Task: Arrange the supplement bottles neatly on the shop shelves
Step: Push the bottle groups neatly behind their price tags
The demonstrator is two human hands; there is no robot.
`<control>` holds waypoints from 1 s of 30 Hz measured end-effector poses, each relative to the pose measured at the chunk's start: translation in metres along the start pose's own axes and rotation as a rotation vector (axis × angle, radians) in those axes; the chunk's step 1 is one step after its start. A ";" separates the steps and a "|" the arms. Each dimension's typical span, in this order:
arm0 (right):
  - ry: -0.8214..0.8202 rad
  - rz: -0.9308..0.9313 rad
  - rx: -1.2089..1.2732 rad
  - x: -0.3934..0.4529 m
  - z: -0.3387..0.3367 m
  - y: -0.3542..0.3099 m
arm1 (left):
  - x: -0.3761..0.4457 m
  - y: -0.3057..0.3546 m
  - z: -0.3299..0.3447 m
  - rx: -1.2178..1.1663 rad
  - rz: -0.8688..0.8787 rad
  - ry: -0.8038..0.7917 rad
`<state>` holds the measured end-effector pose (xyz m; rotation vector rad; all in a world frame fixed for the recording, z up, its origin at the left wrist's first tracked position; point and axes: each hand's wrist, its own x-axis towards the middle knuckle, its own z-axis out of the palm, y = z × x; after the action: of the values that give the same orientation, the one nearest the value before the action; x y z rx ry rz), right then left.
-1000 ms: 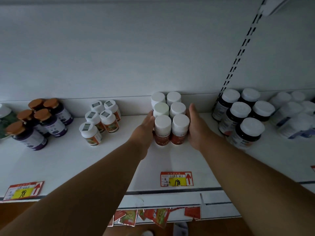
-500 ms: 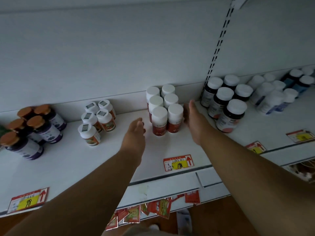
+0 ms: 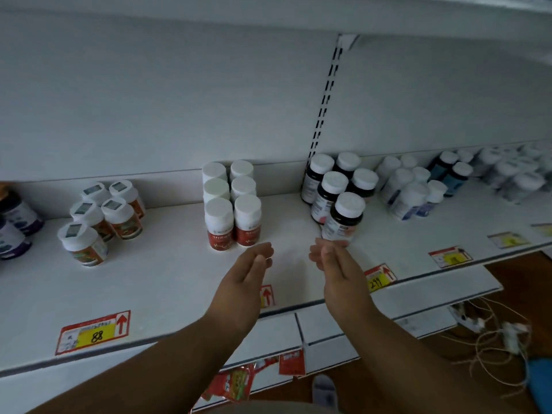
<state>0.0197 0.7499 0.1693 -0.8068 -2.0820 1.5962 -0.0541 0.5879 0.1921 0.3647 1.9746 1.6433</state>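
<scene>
Toward the back edge of the white shelf [image 3: 167, 273], your red-labelled bottles [image 3: 232, 204] stand upright, caps up, in two touching columns whose long axis runs from the back wall toward the front edge. Your left hand [image 3: 243, 280] and right hand [image 3: 337, 264] hover above the front edge, fingers relaxed and holding nothing. Dark bottles [image 3: 337, 192] cluster just beyond your right fingertips.

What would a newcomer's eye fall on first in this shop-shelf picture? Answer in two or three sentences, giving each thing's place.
Two bare hands, left hand and right hand, hover open above the shelf front, holding nothing. Just behind them stands a tidy double row of white-capped red-label bottles. To its right, the dark bottles are less even, the front one leaning.
</scene>
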 end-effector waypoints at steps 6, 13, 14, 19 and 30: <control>0.091 0.004 -0.024 0.038 -0.070 0.018 | 0.052 0.000 0.074 -0.125 0.027 0.156; 0.047 -0.047 -0.052 0.129 -0.136 0.028 | 0.100 0.016 0.154 -0.186 -0.003 0.327; 0.032 -0.043 -0.052 0.135 -0.140 0.031 | 0.102 0.016 0.161 -0.190 -0.011 0.342; 0.013 -0.001 -0.032 0.174 -0.147 0.020 | 0.129 0.038 0.180 -0.298 -0.032 0.462; -0.232 0.282 0.279 0.223 -0.122 0.002 | 0.195 0.044 0.172 -0.500 -0.088 0.249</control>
<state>-0.0726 0.9853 0.1926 -0.8796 -1.8918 2.1667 -0.1229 0.8416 0.1703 -0.1188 1.6301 2.1228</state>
